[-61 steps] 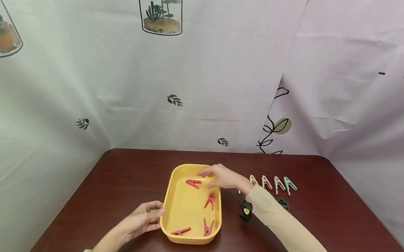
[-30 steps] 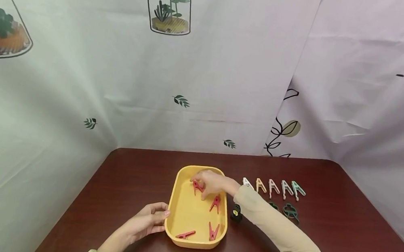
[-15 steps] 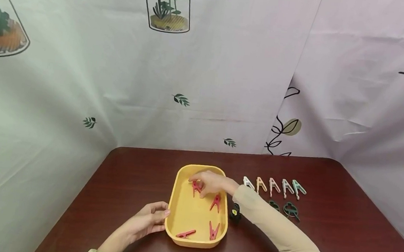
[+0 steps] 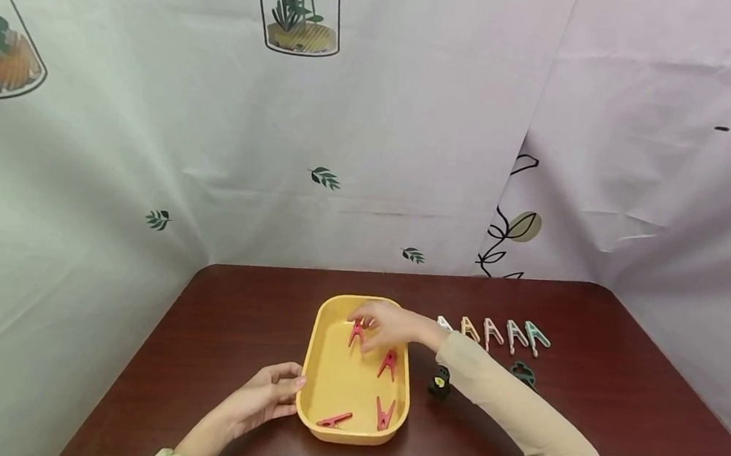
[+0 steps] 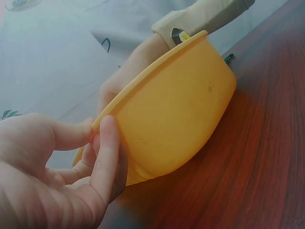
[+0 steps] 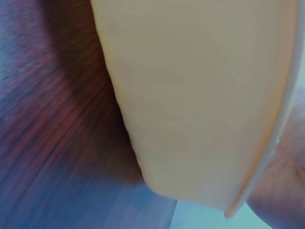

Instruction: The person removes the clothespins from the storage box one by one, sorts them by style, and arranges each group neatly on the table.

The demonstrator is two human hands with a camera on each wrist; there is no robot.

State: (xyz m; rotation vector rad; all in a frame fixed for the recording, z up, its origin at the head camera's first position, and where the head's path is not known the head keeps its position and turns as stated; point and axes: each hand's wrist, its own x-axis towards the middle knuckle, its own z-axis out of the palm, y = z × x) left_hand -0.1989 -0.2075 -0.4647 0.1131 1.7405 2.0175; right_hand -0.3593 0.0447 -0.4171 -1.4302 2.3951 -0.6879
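A yellow plastic tray (image 4: 352, 438) stands on the table. My left hand (image 4: 263, 394) pinches its left rim, thumb over the edge and fingers against the outer wall, as the left wrist view shows. My right hand (image 4: 389, 326) reaches over the far right side into the tray. Its curled fingers are around a red clothespin (image 4: 356, 336), whose legs point toward me. Three more red clothespins lie in the tray: one (image 4: 388, 364) on the right, one (image 4: 384, 415) at the near right corner, one (image 4: 334, 420) at the near left. In the right wrist view the tray wall (image 6: 200, 95) hides most of this hand.
Several pastel clothespins (image 4: 492, 333) lie in a row at the right, partly behind my right sleeve (image 4: 513, 407). A dark green rounded thing (image 4: 523, 374) lies nearer, partly covered by the arm. White patterned cloth (image 4: 365, 228) hangs beyond the table's far edge.
My right hand has come down onto the far clothespin, which has turned from lying crosswise to legs toward me, then shifted slightly right. My left hand keeps its hold on the tray.
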